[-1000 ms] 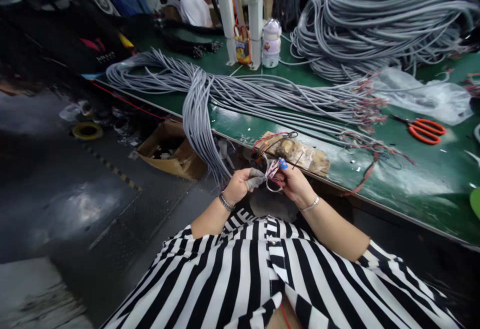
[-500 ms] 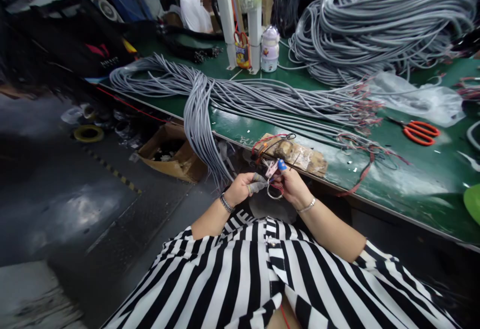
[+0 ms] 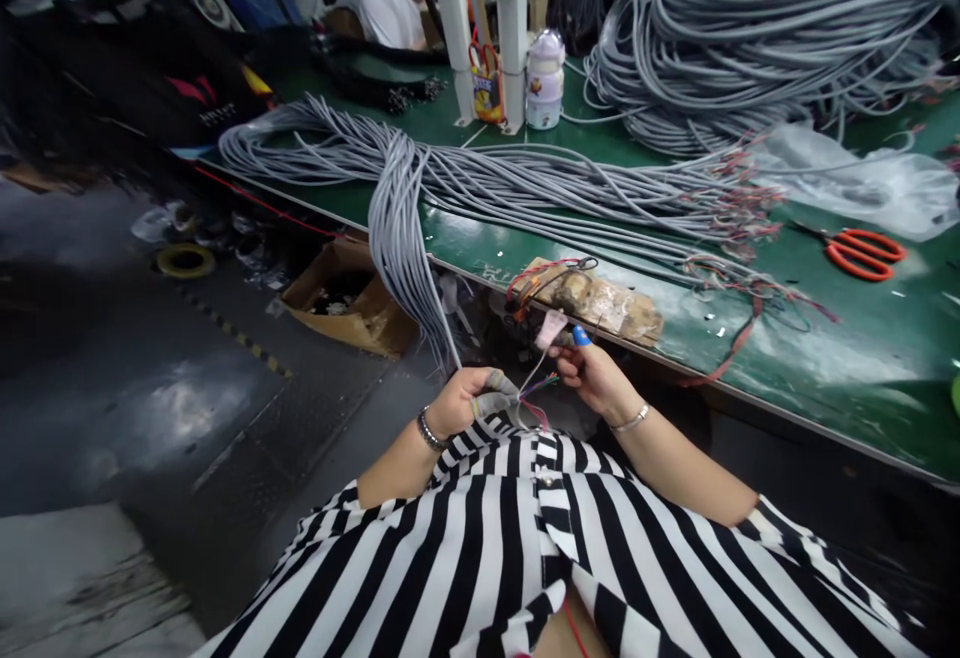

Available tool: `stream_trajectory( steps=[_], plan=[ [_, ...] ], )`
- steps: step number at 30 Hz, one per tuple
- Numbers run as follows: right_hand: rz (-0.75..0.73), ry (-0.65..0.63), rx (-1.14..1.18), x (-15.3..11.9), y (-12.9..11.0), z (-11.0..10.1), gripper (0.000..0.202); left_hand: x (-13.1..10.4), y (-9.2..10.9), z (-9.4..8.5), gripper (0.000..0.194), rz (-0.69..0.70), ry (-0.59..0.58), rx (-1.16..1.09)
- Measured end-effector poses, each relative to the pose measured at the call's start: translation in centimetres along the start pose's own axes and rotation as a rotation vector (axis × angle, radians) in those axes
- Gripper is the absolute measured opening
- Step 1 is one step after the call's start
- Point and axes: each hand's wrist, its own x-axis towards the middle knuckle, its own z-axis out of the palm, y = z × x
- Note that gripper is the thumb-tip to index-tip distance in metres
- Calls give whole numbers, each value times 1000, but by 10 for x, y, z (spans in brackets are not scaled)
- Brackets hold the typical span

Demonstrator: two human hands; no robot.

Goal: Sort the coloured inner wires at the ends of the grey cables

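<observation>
My left hand (image 3: 463, 402), with grey wrapping on its fingers, is closed in a pinch on the stripped end of a grey cable. Red, green and blue thin wires (image 3: 541, 388) fan out beyond its fingertips. A single white wire (image 3: 533, 370) stretches from there up to my right hand (image 3: 596, 376). That hand has a blue wrap on the thumb, and its thumb and forefinger are closed on the wire's end. A pale pinkish piece (image 3: 553, 328) sits right at the right fingertips; whether it is held I cannot tell. Behind it, a taped wooden block (image 3: 619, 310) lies along the bench edge.
A long bundle of grey cables (image 3: 517, 183) crosses the green bench (image 3: 795, 388) and hangs over its front edge. Orange-handled scissors (image 3: 864, 253) and a clear plastic bag (image 3: 855, 183) lie at right. Coiled cable (image 3: 750, 38) is piled behind. A cardboard box (image 3: 349, 298) stands below.
My left hand has moved down and left, away from my right hand, and the white wire now spans the gap. The coloured wires have come into clearer sight. The view has shifted slightly.
</observation>
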Motion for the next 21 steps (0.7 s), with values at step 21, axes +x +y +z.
stream_trajectory(
  steps=[21],
  plan=[
    [-689,-267,-970,-36,4,21,36,10,-5,14,51,-80,180,-24]
  ],
)
